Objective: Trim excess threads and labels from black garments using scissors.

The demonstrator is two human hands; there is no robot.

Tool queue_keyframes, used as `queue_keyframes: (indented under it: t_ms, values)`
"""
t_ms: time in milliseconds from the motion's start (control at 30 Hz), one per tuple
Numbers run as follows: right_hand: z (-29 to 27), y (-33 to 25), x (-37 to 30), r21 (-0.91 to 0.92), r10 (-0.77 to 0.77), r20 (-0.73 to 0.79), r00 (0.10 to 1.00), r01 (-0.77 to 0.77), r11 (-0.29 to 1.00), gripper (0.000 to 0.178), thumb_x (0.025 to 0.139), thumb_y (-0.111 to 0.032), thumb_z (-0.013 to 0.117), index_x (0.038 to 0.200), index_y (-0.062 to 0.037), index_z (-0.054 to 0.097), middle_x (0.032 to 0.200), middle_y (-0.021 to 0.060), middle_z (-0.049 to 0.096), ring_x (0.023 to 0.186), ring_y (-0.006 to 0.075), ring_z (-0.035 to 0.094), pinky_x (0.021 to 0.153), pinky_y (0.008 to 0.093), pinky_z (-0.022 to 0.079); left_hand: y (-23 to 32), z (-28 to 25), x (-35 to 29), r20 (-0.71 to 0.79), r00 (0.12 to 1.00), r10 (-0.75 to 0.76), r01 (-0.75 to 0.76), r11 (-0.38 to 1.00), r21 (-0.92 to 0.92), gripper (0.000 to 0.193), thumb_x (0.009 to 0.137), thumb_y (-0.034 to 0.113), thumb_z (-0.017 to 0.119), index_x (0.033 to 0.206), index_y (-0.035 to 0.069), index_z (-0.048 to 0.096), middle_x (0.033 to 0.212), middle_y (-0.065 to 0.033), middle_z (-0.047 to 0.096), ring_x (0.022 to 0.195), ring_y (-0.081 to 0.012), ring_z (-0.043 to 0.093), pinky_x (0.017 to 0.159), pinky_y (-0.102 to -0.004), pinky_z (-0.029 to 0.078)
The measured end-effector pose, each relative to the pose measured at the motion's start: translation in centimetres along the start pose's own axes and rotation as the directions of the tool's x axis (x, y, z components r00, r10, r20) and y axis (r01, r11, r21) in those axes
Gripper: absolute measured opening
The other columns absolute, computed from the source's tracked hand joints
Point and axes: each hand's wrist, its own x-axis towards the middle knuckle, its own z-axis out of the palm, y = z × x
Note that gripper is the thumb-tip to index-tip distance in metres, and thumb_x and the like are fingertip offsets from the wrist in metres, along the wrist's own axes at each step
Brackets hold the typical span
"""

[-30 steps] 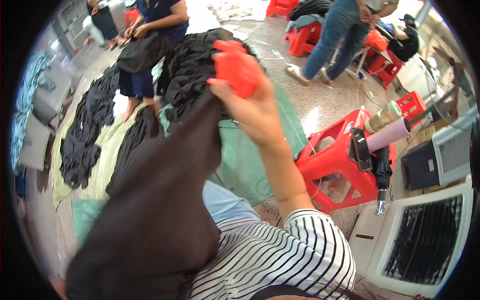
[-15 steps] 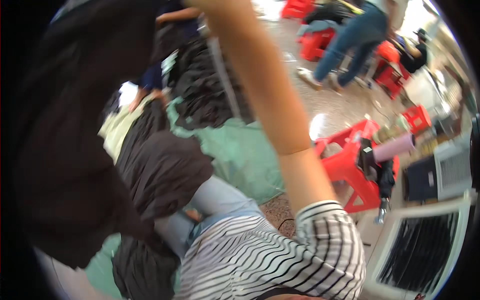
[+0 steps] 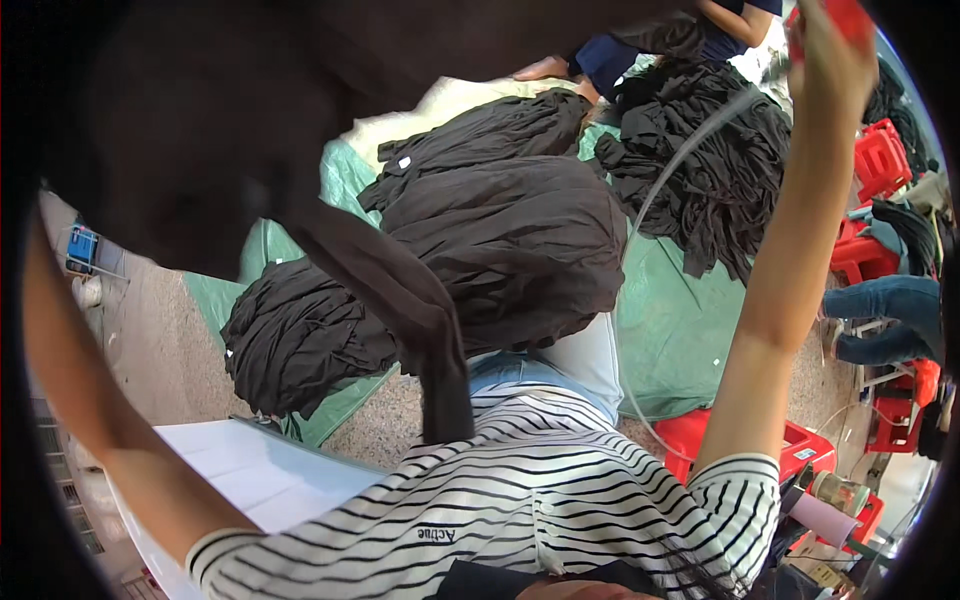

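A large black garment [image 3: 220, 130] hangs across the upper left, with one long narrow part [image 3: 400, 290] dangling in front of my shirt. My left forearm rises along the left edge behind the cloth; the cloth hides that hand and its fingers. At the upper right my raised right hand [image 3: 838, 75] is closed round a red thing [image 3: 848, 22], cut off by the frame, its kind unclear. A clear hose [image 3: 655, 190] arcs from low beside me up toward that hand. Below the garment, a big heap of black garments [image 3: 510, 250] lies against my legs.
Green sheeting [image 3: 680, 335] spreads under black cloth piles [image 3: 710, 140] [image 3: 300, 335]. A person in dark blue [image 3: 735, 30] is at the far side. Red stools [image 3: 810, 450] stand at the right, beside another person's jeans [image 3: 885, 310]. A white panel [image 3: 265, 475] lies at my lower left.
The view has swung round. My right arm, earlier across the middle, now reaches up at the right. My left forearm has come into view, and the black garment is higher across the top.
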Motion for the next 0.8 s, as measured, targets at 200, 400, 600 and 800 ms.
queue_keyframes:
  t_ms: [200,400,600,800]
  values:
    - [-15.4,-3.2,-21.2,-0.514,0.65,0.141,0.747,-0.506,0.693,0.041,0.09,-0.002,0.065,0.13,-0.0039,0.056,0.116,0.0042,0.06,0.104,0.0132,0.056,0.092,0.0283,0.045,31.4,-5.2,-3.5,0.322,0.944,-0.07,0.311,0.515,-0.799,0.038,0.07,0.014,0.071,0.107,0.008,0.064,0.091,-0.0079,0.059,0.085,-0.0293,0.057,0.081,-0.0406,0.044]
    - [-19.4,-5.5,-31.9,-0.777,0.95,-0.169,0.264,-0.629,0.036,0.05,0.087,-0.01,0.068,0.135,-0.0121,0.054,0.105,0.0106,0.065,0.097,0.0177,0.06,0.089,0.03,0.046,39.6,-5.9,-4.8,0.434,0.874,-0.221,0.452,0.036,-0.891,0.026,0.068,0.021,0.082,0.08,0.005,0.066,0.091,-0.0096,0.062,0.083,-0.0288,0.059,0.077,-0.0411,0.044]
    - [-16.9,-9.4,-31.3,-0.885,0.8,0.193,0.568,-0.251,0.391,0.05,0.085,-0.007,0.069,0.133,-0.0149,0.057,0.109,0.0149,0.064,0.091,0.028,0.067,0.076,0.0367,0.052,43.0,-2.7,3.9,0.295,0.871,-0.394,0.223,-0.217,-0.95,0.019,0.076,-0.003,0.074,0.094,0.001,0.068,0.088,-0.0117,0.064,0.075,-0.0267,0.065,0.065,-0.0323,0.053]
    - [-13.9,-14.2,-31.6,-0.825,0.834,0.321,0.449,-0.301,0.479,0.037,0.075,-0.022,0.08,0.106,-0.0096,0.065,0.093,0.011,0.067,0.078,0.0324,0.065,0.066,0.037,0.052,47.7,-1.3,8.0,0.263,0.908,-0.327,0.211,-0.186,-0.96,0.02,0.078,-0.002,0.07,0.097,0.002,0.067,0.085,-0.0096,0.06,0.071,-0.0241,0.064,0.062,-0.0323,0.052]
